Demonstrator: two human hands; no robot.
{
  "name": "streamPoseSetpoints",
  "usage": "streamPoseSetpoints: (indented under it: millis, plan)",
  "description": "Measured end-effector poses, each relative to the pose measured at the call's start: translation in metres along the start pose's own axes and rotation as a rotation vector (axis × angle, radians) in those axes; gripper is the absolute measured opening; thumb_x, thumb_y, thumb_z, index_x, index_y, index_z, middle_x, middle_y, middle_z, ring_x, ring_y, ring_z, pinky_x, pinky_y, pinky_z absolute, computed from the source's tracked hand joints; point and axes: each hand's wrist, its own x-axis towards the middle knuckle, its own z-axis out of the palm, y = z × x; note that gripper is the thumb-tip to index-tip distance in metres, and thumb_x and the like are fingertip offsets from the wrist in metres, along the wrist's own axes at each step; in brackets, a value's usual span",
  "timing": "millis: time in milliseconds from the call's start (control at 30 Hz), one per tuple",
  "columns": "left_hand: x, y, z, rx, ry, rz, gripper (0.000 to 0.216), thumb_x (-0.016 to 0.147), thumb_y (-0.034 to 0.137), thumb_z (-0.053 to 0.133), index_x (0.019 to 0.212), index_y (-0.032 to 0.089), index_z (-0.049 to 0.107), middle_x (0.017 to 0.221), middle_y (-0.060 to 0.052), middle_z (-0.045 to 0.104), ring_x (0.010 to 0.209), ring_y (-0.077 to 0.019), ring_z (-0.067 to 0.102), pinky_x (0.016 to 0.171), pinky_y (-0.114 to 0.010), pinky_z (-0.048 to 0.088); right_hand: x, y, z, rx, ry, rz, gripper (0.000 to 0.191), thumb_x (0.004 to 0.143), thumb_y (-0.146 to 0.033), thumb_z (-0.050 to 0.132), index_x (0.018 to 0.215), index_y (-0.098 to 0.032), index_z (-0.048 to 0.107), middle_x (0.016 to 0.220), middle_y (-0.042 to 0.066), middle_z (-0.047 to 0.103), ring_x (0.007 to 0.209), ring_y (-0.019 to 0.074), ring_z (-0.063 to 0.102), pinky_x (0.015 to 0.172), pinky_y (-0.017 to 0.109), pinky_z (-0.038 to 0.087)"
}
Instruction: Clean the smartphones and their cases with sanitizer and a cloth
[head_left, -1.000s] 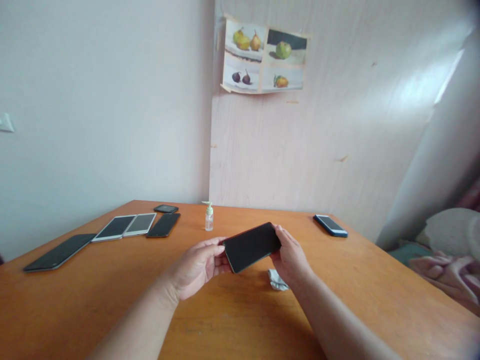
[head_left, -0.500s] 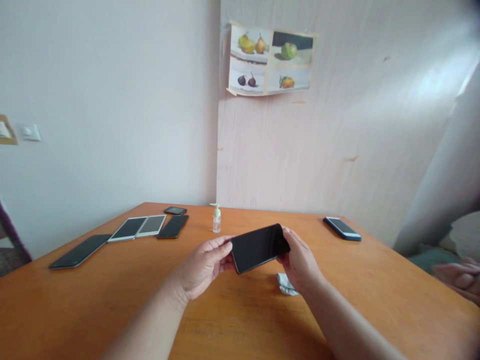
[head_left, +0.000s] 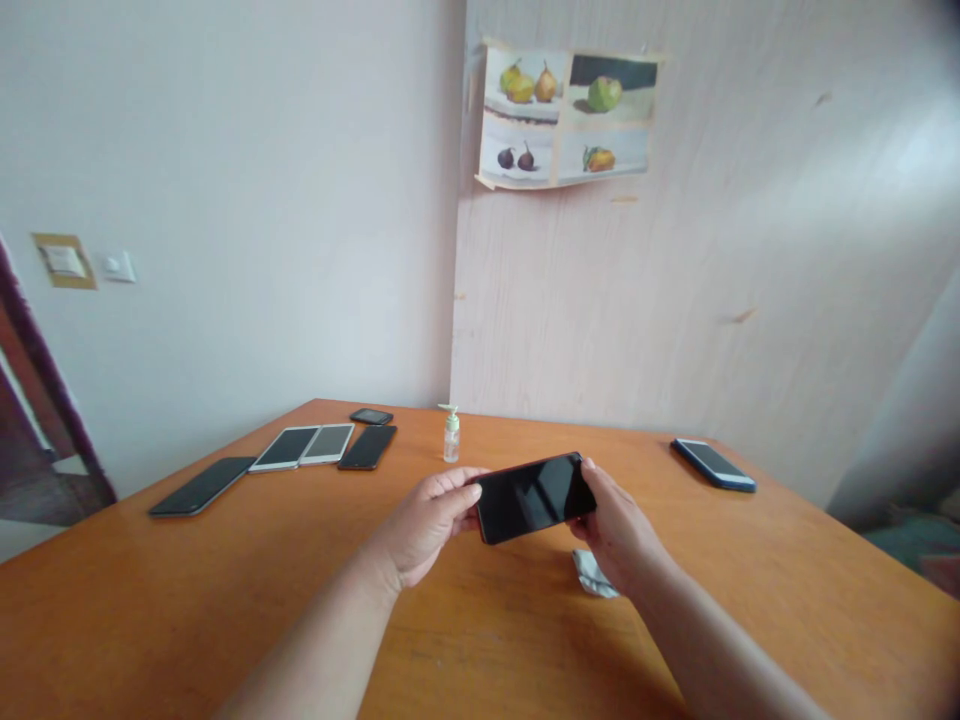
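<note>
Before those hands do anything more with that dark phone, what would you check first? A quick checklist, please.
1. Grip: left hand holds one end of the black phone and right hand holds the other: ok.
2. Phone lifted off the table: ok.
3. Screen free of cracks or smears: cannot tell, it only shows dark with a reflection.
4. Crumpled white wad lies on the table beside the right wrist, within reach: ok.
5. Pump bottle stands upright behind the phone, apart from both hands: ok.
6. Blue phone lies flat far to the right, out of the way: ok.

black phone (head_left: pixel 534 497), orange wooden table (head_left: pixel 225 600), dark blue phone (head_left: pixel 712 465), silvery crumpled wipe (head_left: pixel 592 575)
</note>
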Motion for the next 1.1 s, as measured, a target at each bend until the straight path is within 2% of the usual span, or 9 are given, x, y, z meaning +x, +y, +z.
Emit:
streamPoseSetpoints:
  millis: [167, 267, 367, 467, 633, 867, 1100]
  plan:
    - [0.004, -0.003, 0.003, 0.158, 0.181, 0.023, 0.033, 0.084, 0.03, 0.061, 0.113, 0.016, 0.064, 0.103, -0.006, 0.07, 0.096, -0.0192, 0.062, 0.08, -0.029, 0.049, 0.0, 0.004, 0.001, -0.029, 0.006, -0.043, 0.038, 0.083, -0.06, 0.056, 0.09, -0.023, 0.059, 0.065, -0.002, 0.052, 0.052, 0.0122, 0.048, 0.041, 0.023, 0.034]
    - [0.005, -0.006, 0.003, 0.145, 0.227, 0.017, 0.033, 0.086, 0.032, 0.06, 0.115, 0.017, 0.062, 0.102, -0.005, 0.069, 0.091, -0.0172, 0.063, 0.076, -0.026, 0.049, 0.0, 0.006, 0.002, 0.031, 0.019, -0.029, 0.034, 0.083, -0.056, 0.059, 0.092, -0.024, 0.061, 0.072, 0.0, 0.058, 0.058, 0.0138, 0.053, 0.045, 0.023, 0.041]
    - [0.004, -0.006, 0.004, 0.024, 0.186, -0.034, 0.036, 0.087, 0.038, 0.06, 0.116, 0.017, 0.059, 0.105, -0.009, 0.07, 0.088, -0.0176, 0.066, 0.07, -0.026, 0.051, 0.0, 0.006, 0.006, 0.149, 0.094, 0.024, 0.027, 0.083, -0.047, 0.064, 0.094, -0.023, 0.061, 0.08, 0.0, 0.064, 0.068, 0.0155, 0.059, 0.05, 0.022, 0.048]
    - [0.002, -0.006, 0.005, -0.027, 0.118, -0.101, 0.033, 0.089, 0.04, 0.058, 0.108, 0.014, 0.059, 0.102, -0.014, 0.071, 0.082, -0.0203, 0.07, 0.065, -0.027, 0.052, -0.001, 0.004, 0.009, 0.244, 0.172, 0.072, 0.021, 0.082, -0.039, 0.066, 0.095, -0.023, 0.06, 0.08, 0.0, 0.066, 0.069, 0.015, 0.061, 0.05, 0.021, 0.051]
    - [0.0, -0.004, 0.007, 0.075, 0.063, -0.13, 0.031, 0.09, 0.039, 0.055, 0.103, 0.011, 0.059, 0.094, -0.017, 0.073, 0.076, -0.0209, 0.072, 0.065, -0.027, 0.052, -0.002, 0.001, 0.011, 0.324, 0.215, 0.141, 0.015, 0.084, -0.033, 0.066, 0.091, -0.022, 0.059, 0.074, -0.001, 0.066, 0.061, 0.013, 0.06, 0.046, 0.02, 0.051]
    - [-0.003, -0.002, 0.006, 0.224, 0.027, -0.111, 0.033, 0.09, 0.041, 0.056, 0.106, 0.013, 0.056, 0.091, -0.013, 0.073, 0.069, -0.0154, 0.07, 0.06, -0.023, 0.048, -0.003, 0.002, 0.012, 0.309, 0.248, 0.171, 0.014, 0.086, -0.032, 0.065, 0.09, -0.022, 0.056, 0.068, -0.002, 0.062, 0.054, 0.0124, 0.058, 0.044, 0.02, 0.049]
    - [-0.003, -0.001, 0.007, 0.339, 0.068, -0.08, 0.032, 0.09, 0.042, 0.053, 0.106, 0.013, 0.054, 0.085, -0.009, 0.07, 0.064, -0.0137, 0.066, 0.059, -0.024, 0.045, -0.004, 0.003, 0.012, 0.233, 0.188, 0.137, 0.02, 0.085, -0.04, 0.063, 0.087, -0.021, 0.058, 0.066, -0.001, 0.06, 0.051, 0.013, 0.055, 0.041, 0.021, 0.044]
